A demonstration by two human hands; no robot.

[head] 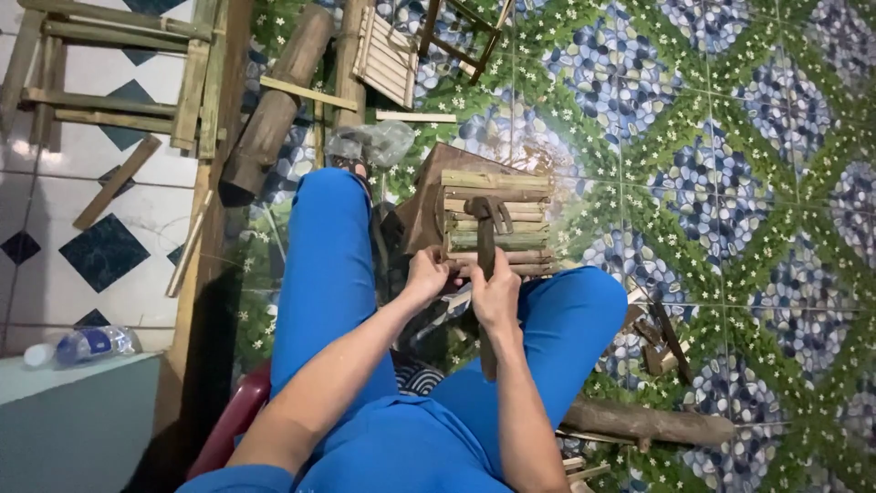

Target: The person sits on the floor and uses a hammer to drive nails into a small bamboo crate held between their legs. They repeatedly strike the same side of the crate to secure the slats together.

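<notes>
Item: small slatted bamboo panel (pixel 497 219), horizontal strips stacked in rows, resting on a brown wooden block (pixel 429 205) between the seated person's knees, near the centre of the scene.

Tool: claw hammer (pixel 488 239), dark head lying across the panel's middle slats, handle running toward the person and passing under the right hand.

Left hand (pixel 427 277): closed, fingers curled at the panel's near left corner, touching the lowest strips.

Right hand (pixel 495 297): closed around the hammer handle just below the panel's near edge, just beside the left hand.

Person: seated on a dark red chair (pixel 233 422), wearing blue trousers (pixel 328 265) and a blue shirt.

Surroundings: thick bamboo pole (pixel 274 110) lying on the far left floor; bamboo frame (pixel 119 73) of joined bars at the far left corner; second small slatted piece (pixel 388 55) at the far centre; crumpled clear plastic bag (pixel 374 141) just beyond the left knee; loose bamboo strips (pixel 114 183) on the white tile; plastic bottle (pixel 87 345) lying on a pale ledge at near left; log (pixel 648 422) on the floor at near right; green and blue pebble-patterned mat (pixel 730 183) covering the right side.
</notes>
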